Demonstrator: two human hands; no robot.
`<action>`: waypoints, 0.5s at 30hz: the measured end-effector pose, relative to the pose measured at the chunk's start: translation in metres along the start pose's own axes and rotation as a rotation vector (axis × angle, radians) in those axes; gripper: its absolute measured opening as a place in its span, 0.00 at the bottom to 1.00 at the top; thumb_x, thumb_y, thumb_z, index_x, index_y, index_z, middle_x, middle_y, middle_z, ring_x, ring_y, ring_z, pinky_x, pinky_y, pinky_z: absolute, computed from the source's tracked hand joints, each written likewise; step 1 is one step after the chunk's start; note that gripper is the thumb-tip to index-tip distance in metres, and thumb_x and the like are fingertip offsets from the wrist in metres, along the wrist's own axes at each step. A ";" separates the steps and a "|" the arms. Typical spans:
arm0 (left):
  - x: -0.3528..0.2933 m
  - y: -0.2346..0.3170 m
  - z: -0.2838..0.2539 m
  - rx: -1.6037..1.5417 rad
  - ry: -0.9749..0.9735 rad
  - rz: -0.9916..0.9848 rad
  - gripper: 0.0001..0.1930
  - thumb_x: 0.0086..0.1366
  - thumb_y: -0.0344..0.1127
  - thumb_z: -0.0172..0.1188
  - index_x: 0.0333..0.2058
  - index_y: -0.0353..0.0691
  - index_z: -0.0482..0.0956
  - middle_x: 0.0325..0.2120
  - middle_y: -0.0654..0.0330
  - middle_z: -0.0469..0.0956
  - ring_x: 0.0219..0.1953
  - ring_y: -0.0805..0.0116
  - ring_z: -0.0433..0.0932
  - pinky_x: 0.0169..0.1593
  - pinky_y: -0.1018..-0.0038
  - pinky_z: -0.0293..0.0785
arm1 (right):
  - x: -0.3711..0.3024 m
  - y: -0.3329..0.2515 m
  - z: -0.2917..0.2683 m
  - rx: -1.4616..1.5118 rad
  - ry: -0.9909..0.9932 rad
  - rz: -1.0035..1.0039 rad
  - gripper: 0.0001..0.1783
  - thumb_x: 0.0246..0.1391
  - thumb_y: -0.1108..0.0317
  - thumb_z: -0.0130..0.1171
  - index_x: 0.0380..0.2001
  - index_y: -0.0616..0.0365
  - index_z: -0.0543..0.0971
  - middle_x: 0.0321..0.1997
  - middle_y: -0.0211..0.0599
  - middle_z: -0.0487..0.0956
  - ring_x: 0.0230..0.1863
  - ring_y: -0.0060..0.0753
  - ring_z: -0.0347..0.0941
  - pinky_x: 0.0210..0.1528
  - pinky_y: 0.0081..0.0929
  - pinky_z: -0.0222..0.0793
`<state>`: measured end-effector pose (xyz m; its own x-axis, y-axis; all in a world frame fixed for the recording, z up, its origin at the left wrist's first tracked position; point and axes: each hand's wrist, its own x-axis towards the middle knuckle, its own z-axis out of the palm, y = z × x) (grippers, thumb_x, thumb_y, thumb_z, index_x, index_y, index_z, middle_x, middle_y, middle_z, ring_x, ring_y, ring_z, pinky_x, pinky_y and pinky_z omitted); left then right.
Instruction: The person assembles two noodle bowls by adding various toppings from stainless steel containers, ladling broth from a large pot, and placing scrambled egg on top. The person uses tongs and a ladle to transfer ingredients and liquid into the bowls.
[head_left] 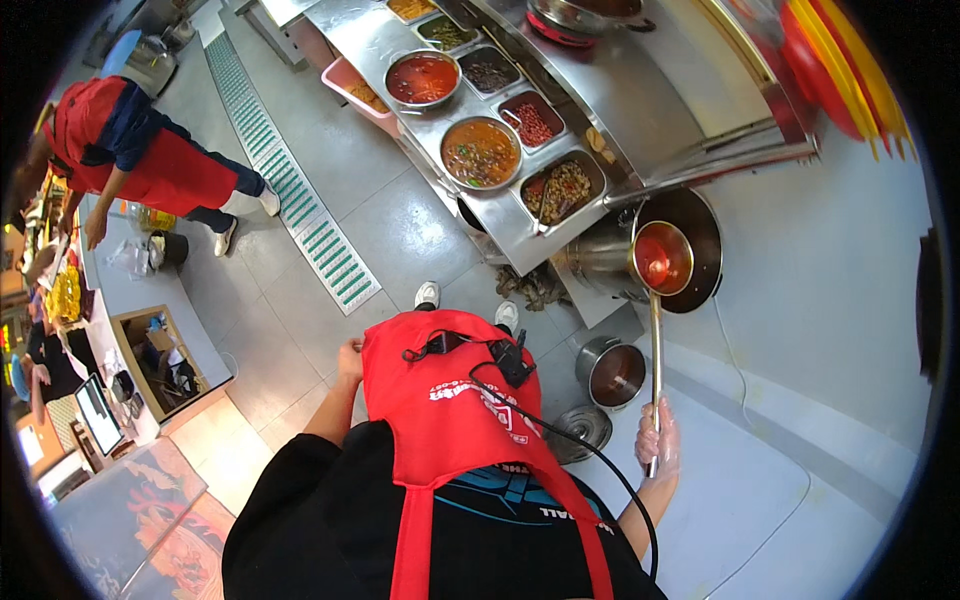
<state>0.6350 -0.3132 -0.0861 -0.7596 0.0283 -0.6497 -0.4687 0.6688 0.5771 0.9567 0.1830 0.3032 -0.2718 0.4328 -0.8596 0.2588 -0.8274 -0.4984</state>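
Note:
My right hand (658,440), in a clear plastic glove, is wrapped round the end of a long metal ladle (656,350). The ladle's round bowl holds red liquid and is over the mouth of a tall steel stockpot (712,232) at the right. How far it hangs above the pot's contents I cannot tell. At the left edge of my red apron (450,400) is my left hand (351,360); its fingers are mostly hidden there. Closest to the ladle hand, a smaller steel pot (612,372) with brownish contents stands on the floor beside a round metal lid (580,433).
A steel counter (520,255) carries a bowl of red sauce (422,79), a bowl of brown soup (481,153) and several inset food pans. Another person in a red apron (185,165) stands bent at the far left. A drain grate (300,210) crosses the floor.

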 end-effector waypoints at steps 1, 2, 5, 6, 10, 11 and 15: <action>0.011 -0.006 -0.006 -0.011 -0.004 0.002 0.24 0.54 0.46 0.76 0.40 0.31 0.83 0.30 0.51 0.86 0.32 0.64 0.84 0.39 0.66 0.79 | 0.007 0.000 0.015 -0.019 -0.006 -0.020 0.23 0.74 0.44 0.49 0.35 0.52 0.73 0.10 0.20 0.58 0.05 0.16 0.48 0.05 0.18 0.44; 0.020 -0.013 -0.011 -0.006 -0.020 -0.043 0.24 0.54 0.46 0.76 0.40 0.31 0.83 0.30 0.52 0.86 0.32 0.65 0.83 0.38 0.67 0.79 | 0.012 0.003 0.031 -0.038 -0.007 -0.035 0.23 0.74 0.44 0.49 0.35 0.52 0.73 0.11 0.20 0.58 0.05 0.16 0.48 0.05 0.18 0.44; 0.029 -0.033 -0.031 0.009 -0.059 -0.028 0.24 0.55 0.45 0.77 0.40 0.30 0.83 0.30 0.54 0.86 0.31 0.69 0.82 0.38 0.69 0.79 | 0.017 0.011 0.076 -0.147 -0.033 -0.087 0.24 0.74 0.44 0.49 0.34 0.52 0.73 0.11 0.20 0.58 0.05 0.16 0.48 0.06 0.18 0.43; 0.029 -0.037 -0.038 0.016 -0.087 -0.089 0.24 0.55 0.45 0.76 0.40 0.29 0.82 0.30 0.56 0.85 0.32 0.71 0.80 0.38 0.70 0.78 | 0.019 0.012 0.091 -0.159 -0.056 -0.077 0.24 0.74 0.43 0.48 0.33 0.52 0.72 0.11 0.20 0.58 0.05 0.16 0.49 0.07 0.18 0.43; 0.035 -0.048 -0.054 -0.097 -0.092 -0.028 0.23 0.58 0.44 0.75 0.41 0.28 0.82 0.31 0.55 0.86 0.33 0.70 0.81 0.39 0.70 0.78 | 0.037 0.006 0.154 -0.259 -0.081 -0.074 0.26 0.74 0.40 0.47 0.32 0.51 0.71 0.12 0.18 0.58 0.06 0.14 0.50 0.07 0.18 0.44; 0.036 -0.051 -0.053 -0.119 -0.101 -0.032 0.23 0.59 0.44 0.74 0.41 0.28 0.82 0.31 0.55 0.86 0.33 0.70 0.81 0.39 0.70 0.78 | 0.042 0.006 0.167 -0.307 -0.074 -0.108 0.26 0.74 0.40 0.47 0.33 0.51 0.72 0.11 0.19 0.58 0.07 0.14 0.50 0.08 0.18 0.44; 0.038 -0.068 -0.054 -0.228 -0.081 -0.058 0.22 0.62 0.45 0.71 0.41 0.27 0.82 0.31 0.55 0.85 0.34 0.70 0.81 0.40 0.70 0.78 | 0.072 0.002 0.210 -0.407 -0.053 -0.143 0.27 0.72 0.40 0.51 0.36 0.54 0.73 0.12 0.20 0.60 0.07 0.16 0.53 0.08 0.20 0.47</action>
<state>0.6133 -0.3971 -0.1235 -0.6942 0.0609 -0.7172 -0.6069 0.4861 0.6288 0.7429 0.1373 0.2638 -0.3759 0.5055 -0.7766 0.5563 -0.5472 -0.6254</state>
